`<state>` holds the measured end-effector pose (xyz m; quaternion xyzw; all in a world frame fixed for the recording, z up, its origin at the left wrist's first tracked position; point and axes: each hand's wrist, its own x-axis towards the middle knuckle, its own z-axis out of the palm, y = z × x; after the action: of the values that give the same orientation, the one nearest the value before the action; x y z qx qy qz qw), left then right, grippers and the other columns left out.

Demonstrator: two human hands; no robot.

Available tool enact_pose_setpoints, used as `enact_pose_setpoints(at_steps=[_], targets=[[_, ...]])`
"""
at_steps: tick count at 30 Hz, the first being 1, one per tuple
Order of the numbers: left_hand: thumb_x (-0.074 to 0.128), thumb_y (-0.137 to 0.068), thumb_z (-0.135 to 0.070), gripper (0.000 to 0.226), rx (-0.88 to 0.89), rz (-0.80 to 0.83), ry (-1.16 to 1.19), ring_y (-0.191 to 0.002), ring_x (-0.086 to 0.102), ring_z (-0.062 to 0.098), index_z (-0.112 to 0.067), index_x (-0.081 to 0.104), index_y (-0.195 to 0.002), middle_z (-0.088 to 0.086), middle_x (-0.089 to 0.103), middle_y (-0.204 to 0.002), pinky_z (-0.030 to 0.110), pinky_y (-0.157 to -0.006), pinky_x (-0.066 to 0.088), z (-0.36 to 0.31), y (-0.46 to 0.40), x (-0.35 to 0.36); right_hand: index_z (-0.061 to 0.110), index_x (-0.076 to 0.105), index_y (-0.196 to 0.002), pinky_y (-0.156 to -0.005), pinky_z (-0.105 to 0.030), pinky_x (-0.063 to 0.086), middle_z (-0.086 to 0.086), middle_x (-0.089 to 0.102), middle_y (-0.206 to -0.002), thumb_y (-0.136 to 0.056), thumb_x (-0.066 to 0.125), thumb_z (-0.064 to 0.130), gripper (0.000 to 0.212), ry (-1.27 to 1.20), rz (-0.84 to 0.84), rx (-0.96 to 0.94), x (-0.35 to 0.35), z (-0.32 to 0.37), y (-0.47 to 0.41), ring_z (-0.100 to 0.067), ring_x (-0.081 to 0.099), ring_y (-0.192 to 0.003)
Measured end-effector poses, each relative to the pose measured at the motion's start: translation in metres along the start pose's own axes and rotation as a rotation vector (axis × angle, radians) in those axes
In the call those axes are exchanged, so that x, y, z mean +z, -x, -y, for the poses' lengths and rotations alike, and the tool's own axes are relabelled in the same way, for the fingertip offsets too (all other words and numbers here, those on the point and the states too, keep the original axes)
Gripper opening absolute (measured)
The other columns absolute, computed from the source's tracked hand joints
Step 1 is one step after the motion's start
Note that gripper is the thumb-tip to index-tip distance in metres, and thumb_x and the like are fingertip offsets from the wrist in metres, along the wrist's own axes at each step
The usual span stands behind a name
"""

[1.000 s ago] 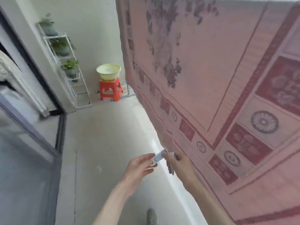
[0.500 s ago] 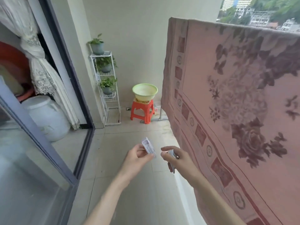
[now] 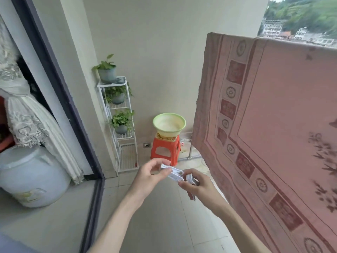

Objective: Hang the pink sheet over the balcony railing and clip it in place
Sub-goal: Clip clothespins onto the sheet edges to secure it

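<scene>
The pink patterned sheet [image 3: 273, 106] hangs over the balcony railing on the right, draping down toward the floor; the railing itself is hidden under it. In front of me, low in the view, my left hand [image 3: 147, 178] pinches one end of a white clothes clip [image 3: 173, 173]. My right hand [image 3: 197, 186] touches the clip's other end with its fingertips and holds another white clip [image 3: 190, 179] in its curled fingers. Both hands are left of the sheet and apart from it.
A white wire rack [image 3: 118, 125] with three potted plants stands against the far wall. Beside it, a green basin [image 3: 169, 125] sits on an orange stool [image 3: 165, 150]. A sliding-door frame [image 3: 69, 110], lace curtain and large white jar [image 3: 31, 178] lie to the left.
My view has lifted from the sheet and floor toward the far wall. My hands have come together: the clip in my left hand has tilted down and now meets my right fingertips.
</scene>
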<state>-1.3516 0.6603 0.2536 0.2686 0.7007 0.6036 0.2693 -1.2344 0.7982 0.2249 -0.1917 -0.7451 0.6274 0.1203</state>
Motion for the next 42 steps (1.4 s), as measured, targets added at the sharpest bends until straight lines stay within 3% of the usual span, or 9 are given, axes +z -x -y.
enact_pose_setpoints(at_steps=[3, 9, 12, 17, 21, 25, 28, 35, 42], targets=[[0.068, -0.081, -0.016, 0.007, 0.019, 0.088, -0.090, -0.085, 0.061, 0.009, -0.019, 0.068, -0.088, -0.002, 0.069, -0.092, 0.017, -0.079, 0.046, 0.007, -0.072, -0.021, 0.027, 0.062, -0.085, -0.054, -0.017, 0.038, -0.006, 0.051, -0.060, -0.080, 0.066, 0.032, 0.008, -0.026, -0.067, -0.009, -0.009, 0.003, -0.068, -0.018, 0.045, -0.049], [0.070, -0.079, -0.014, 0.017, 0.032, 0.050, -0.097, -0.091, 0.063, 0.016, -0.020, 0.067, -0.095, -0.002, 0.069, -0.092, 0.028, -0.083, 0.049, 0.022, -0.197, -0.038, 0.022, 0.062, -0.090, -0.053, -0.011, 0.038, 0.000, 0.052, -0.049, -0.084, 0.065, 0.029, 0.009, -0.040, -0.067, -0.014, -0.027, 0.001, -0.190, -0.011, 0.045, -0.046], [0.069, -0.080, -0.016, 0.028, 0.057, 0.074, -0.111, -0.093, 0.063, 0.013, -0.022, 0.060, -0.106, -0.003, 0.068, -0.093, 0.024, -0.084, 0.048, 0.012, -0.282, -0.044, 0.014, 0.062, -0.093, -0.054, -0.013, 0.041, 0.008, 0.055, -0.051, -0.084, 0.065, 0.025, 0.015, -0.066, -0.137, -0.035, -0.047, 0.003, -0.269, -0.008, 0.048, -0.048], [0.059, -0.088, -0.019, 0.023, 0.129, 0.140, -0.213, -0.096, 0.061, 0.009, -0.022, 0.058, -0.111, -0.005, 0.066, -0.104, 0.009, -0.077, 0.047, -0.014, -0.412, -0.052, 0.022, 0.068, -0.092, -0.057, -0.019, 0.043, 0.014, 0.061, -0.057, -0.080, 0.070, 0.028, 0.014, -0.102, -0.339, -0.048, -0.093, 0.020, -0.390, -0.004, 0.053, -0.052], [0.055, -0.091, -0.020, 0.017, 0.099, 0.114, -0.192, -0.100, 0.060, 0.015, -0.021, 0.061, -0.107, -0.004, 0.065, -0.107, 0.028, -0.088, 0.048, -0.011, -0.499, -0.058, 0.021, 0.067, -0.089, -0.061, -0.033, 0.039, -0.006, 0.055, -0.064, -0.076, 0.073, 0.029, 0.016, -0.197, -0.380, -0.021, -0.123, 0.022, -0.457, -0.022, 0.046, -0.059], [0.055, -0.090, -0.021, 0.015, 0.089, 0.237, -0.205, -0.096, 0.062, 0.015, -0.034, 0.062, -0.092, -0.008, 0.068, -0.099, 0.030, -0.088, 0.049, 0.000, -0.590, -0.049, 0.011, 0.065, -0.097, -0.044, -0.020, 0.038, -0.001, 0.056, -0.061, -0.084, 0.066, 0.019, 0.015, -0.103, -0.529, -0.019, -0.154, 0.020, -0.518, -0.008, 0.047, -0.045], [0.055, -0.090, -0.021, 0.015, 0.101, 0.346, -0.214, -0.094, 0.062, 0.014, -0.035, 0.062, -0.092, -0.008, 0.068, -0.099, 0.031, -0.088, 0.049, 0.005, -0.665, -0.038, 0.005, 0.063, -0.097, -0.043, -0.013, 0.040, 0.001, 0.060, -0.064, -0.087, 0.062, 0.010, 0.012, -0.196, -0.652, 0.008, -0.176, 0.013, -0.567, 0.000, 0.051, -0.046], [0.058, -0.089, -0.022, 0.013, 0.093, 0.514, -0.196, -0.092, 0.062, 0.013, -0.025, 0.065, -0.099, -0.006, 0.069, -0.095, 0.028, -0.086, 0.048, 0.005, -0.835, -0.016, 0.014, 0.065, -0.095, -0.048, -0.019, 0.041, -0.013, 0.061, -0.080, -0.085, 0.064, 0.022, 0.013, -0.074, -0.924, 0.151, -0.221, -0.004, -0.687, -0.021, 0.053, -0.071], [0.058, -0.089, -0.017, 0.017, 0.110, 0.666, -0.181, -0.090, 0.061, 0.008, -0.020, 0.064, -0.104, -0.007, 0.066, -0.101, 0.010, -0.073, 0.045, 0.001, -0.946, 0.041, 0.017, 0.065, -0.093, -0.038, -0.018, 0.035, -0.002, 0.062, -0.061, -0.085, 0.064, 0.022, 0.009, -0.015, -1.065, 0.235, -0.265, -0.021, -0.744, -0.008, 0.044, -0.036]])
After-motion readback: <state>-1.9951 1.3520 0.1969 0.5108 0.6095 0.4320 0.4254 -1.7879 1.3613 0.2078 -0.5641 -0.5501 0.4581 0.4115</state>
